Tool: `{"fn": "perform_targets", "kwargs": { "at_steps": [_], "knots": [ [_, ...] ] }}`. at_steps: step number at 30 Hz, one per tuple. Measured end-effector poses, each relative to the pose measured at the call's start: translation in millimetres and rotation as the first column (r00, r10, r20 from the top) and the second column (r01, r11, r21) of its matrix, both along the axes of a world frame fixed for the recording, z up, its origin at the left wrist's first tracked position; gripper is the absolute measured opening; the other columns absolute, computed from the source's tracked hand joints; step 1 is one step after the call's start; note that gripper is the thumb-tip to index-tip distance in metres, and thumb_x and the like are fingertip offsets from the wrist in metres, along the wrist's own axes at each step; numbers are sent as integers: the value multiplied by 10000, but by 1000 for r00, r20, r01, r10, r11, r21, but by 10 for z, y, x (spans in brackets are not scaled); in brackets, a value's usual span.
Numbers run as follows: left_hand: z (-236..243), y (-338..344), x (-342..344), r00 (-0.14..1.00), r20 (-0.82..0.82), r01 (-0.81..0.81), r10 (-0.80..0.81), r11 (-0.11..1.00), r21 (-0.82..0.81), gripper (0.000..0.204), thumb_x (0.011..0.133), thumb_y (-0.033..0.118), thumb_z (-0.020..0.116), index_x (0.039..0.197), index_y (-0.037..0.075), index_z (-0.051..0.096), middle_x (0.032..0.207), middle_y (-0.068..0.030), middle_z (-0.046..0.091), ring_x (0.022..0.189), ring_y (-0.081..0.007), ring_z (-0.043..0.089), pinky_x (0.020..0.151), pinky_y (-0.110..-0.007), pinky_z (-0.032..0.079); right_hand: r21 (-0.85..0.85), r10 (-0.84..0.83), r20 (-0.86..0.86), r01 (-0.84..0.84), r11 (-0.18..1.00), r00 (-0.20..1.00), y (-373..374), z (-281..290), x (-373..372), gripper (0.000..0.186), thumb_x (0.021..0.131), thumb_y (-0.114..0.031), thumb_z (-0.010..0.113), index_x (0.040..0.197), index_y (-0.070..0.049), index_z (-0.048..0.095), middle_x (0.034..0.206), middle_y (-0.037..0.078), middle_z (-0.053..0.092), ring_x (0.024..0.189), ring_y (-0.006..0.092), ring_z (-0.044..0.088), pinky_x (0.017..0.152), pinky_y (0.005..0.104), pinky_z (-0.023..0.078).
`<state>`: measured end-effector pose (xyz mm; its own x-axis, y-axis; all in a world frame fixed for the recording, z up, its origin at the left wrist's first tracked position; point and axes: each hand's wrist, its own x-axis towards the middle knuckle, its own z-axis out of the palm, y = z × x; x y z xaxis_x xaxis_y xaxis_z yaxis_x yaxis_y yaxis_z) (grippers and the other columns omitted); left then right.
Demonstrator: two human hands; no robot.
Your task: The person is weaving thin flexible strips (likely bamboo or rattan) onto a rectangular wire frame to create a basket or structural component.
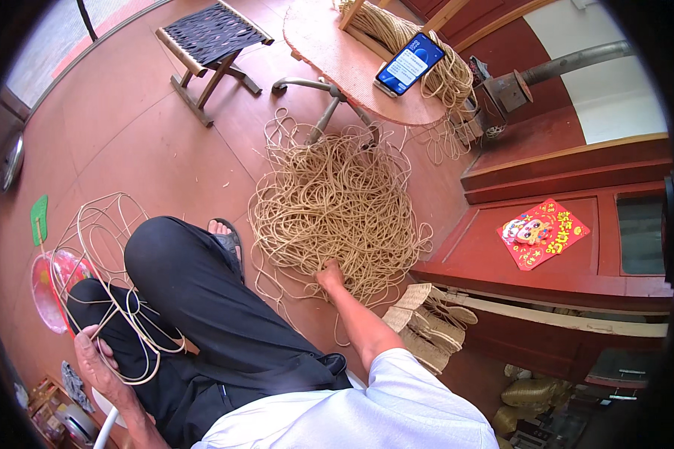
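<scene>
Tan cord, red-brown room

Your right hand [329, 275] sinks into a straw-tan rope pile [337, 206] at centre frame, on a red-brown floor [150, 142]. Your left hand [97, 363], lower left, grips a pale cream wire frame [101, 247] across your black trousers [202, 299]; your shirt [367, 411] is white. Upper left, a stool [211, 34] shows a dark woven check seat. Top centre, a phone [410, 63] glows blue and white. At right, a red and yellow decoration [543, 232] lies on a dark red cabinet [577, 262].
</scene>
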<state>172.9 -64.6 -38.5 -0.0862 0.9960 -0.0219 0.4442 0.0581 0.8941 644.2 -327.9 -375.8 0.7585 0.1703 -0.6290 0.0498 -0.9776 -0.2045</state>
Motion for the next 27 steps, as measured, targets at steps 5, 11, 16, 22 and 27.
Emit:
{"fn": "perform_targets", "kwargs": {
  "at_steps": [5,11,16,22,27],
  "knots": [
    [25,2,-22,998,-36,42,-42,999,3,537,1200,513,451,1247,50,720,793,57,524,610,-10,420,547,-188,303,27,55,69,-57,998,996,-49,27,-88,555,837,-311,851,1308,-61,699,1180,236,796,1167,401,762,1049,464,580],
    [116,61,-57,997,62,46,-49,997,54,387,1193,379,548,1370,69,697,901,47,578,605,-15,430,536,-193,331,617,-31,-234,173,768,972,242,185,303,277,1176,-302,534,1157,-62,671,711,31,644,590,160,634,548,343,550],
    [562,-84,349,986,-129,-37,105,895,445,310,1202,223,533,1342,-20,667,1095,-73,682,987,-106,617,900,-249,495,807,-62,-257,249,535,964,816,1802,75,368,1202,-403,505,1257,-87,684,747,-72,441,613,52,413,536,255,385],
    [1082,-449,988,801,-51,597,-597,788,154,410,1179,341,547,1234,-27,718,1147,-146,698,1013,-202,660,935,-341,530,934,363,145,-248,257,920,1162,3527,-968,309,1207,-314,542,1302,-69,704,788,-43,487,693,73,463,615,286,388],
    [955,-658,1360,703,311,699,-640,704,-131,526,1097,230,668,1530,-50,564,1406,-174,664,1293,-242,673,1134,-382,525,933,428,354,-345,-101,832,1228,3664,-1567,196,1124,-182,671,1194,-25,764,1088,121,733,1014,268,696,926,357,535]
  ]
}}
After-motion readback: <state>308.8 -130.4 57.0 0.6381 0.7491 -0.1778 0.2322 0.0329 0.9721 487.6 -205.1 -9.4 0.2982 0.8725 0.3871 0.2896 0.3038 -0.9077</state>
